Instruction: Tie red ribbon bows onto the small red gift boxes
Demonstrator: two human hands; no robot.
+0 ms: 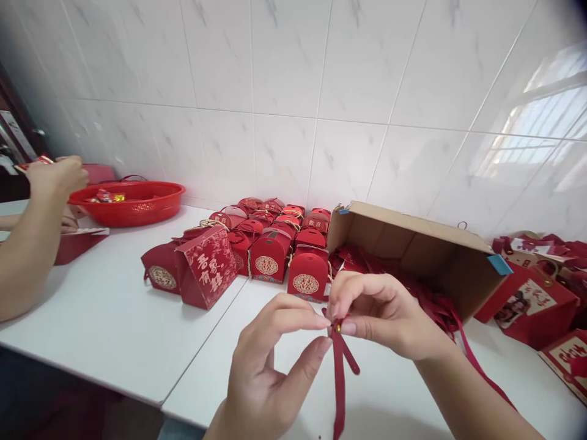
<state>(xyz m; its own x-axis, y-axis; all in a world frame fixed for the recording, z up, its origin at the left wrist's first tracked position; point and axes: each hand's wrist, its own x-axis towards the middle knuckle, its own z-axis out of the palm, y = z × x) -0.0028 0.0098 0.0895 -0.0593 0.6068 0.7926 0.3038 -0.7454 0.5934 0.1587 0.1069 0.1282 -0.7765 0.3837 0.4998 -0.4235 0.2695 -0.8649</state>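
My left hand (279, 360) and my right hand (385, 315) meet above the white table. Between their fingertips is a dark red ribbon (339, 385) with a small gold bead or rivet (338, 329) near its top. Two strap ends hang down from the pinch, one long and one short. The thumb and forefinger of each hand close on the ribbon's upper part. Behind my hands, small red gift boxes (267, 260) with round gold emblems stand in rows. An open cardboard box (426, 250) lies on its side, holding more red ribbons (431, 308).
A co-worker's arms (27, 256) reach in at the left, beside a red plastic basket (132, 211) with wrapped sweets. More red boxes (532, 305) with photo labels are at the right. A tiled wall (284, 73) rises behind the table (110, 305).
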